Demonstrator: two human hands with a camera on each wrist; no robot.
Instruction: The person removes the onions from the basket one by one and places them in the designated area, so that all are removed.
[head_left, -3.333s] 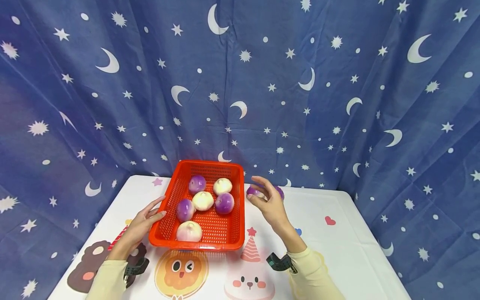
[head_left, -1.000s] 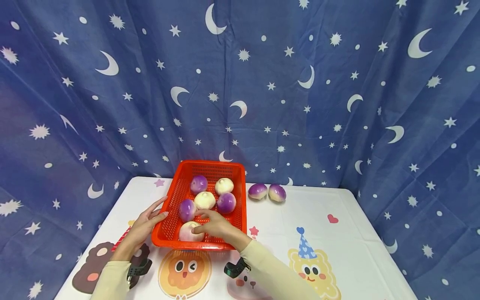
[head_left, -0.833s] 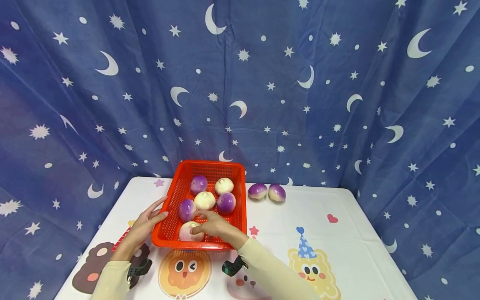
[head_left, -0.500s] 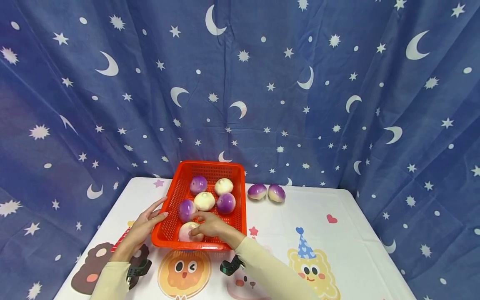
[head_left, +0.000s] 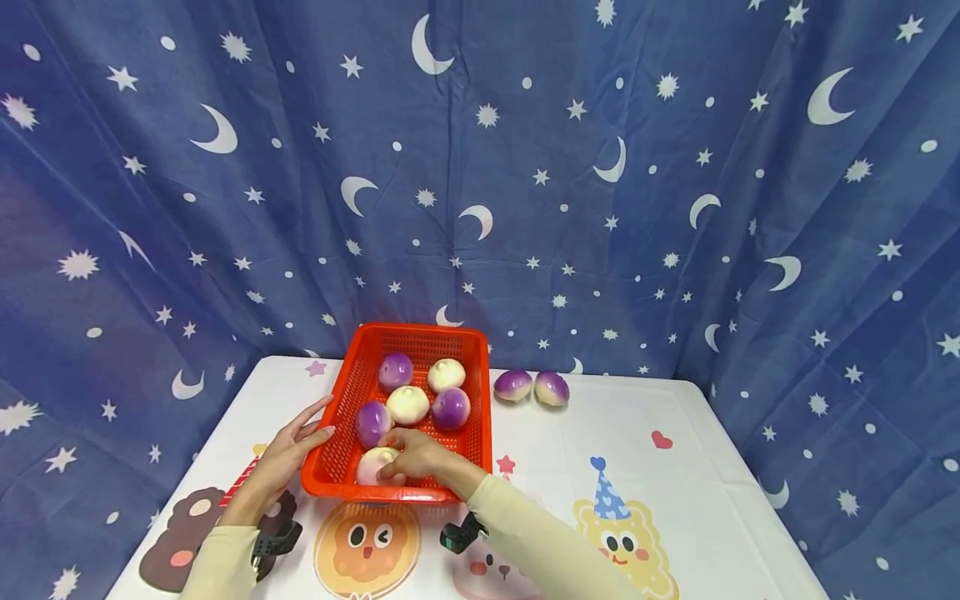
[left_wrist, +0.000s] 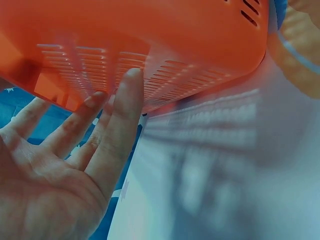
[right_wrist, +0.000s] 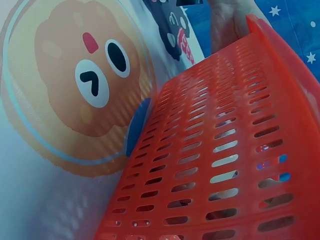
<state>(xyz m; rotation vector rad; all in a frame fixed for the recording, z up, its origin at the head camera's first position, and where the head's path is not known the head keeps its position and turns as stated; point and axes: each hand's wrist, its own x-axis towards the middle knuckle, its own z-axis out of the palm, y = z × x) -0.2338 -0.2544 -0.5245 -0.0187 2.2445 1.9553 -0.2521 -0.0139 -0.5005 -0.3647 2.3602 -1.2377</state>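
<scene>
A red plastic basket stands on the table with several purple-and-white turnips in it. My right hand reaches over its right side, curling fingers and thumb about the front-left turnip, pale side up. A purple turnip lies just behind those fingers. Outside the basket, my left hand rests its fairly straight fingers against the left wall, also visible in the left wrist view on the slotted side. In the right wrist view the basket wall hides the right hand and the turnip.
Two more turnips, a left one and a right one, lie on the white cartoon-print tablecloth right of the basket. A blue curtain with moons and stars hangs behind the table.
My right hand has left the two turnips right of the basket and come left into it. Lately it has shifted slightly left and toward me at the front-left turnip. The left hand stays put.
</scene>
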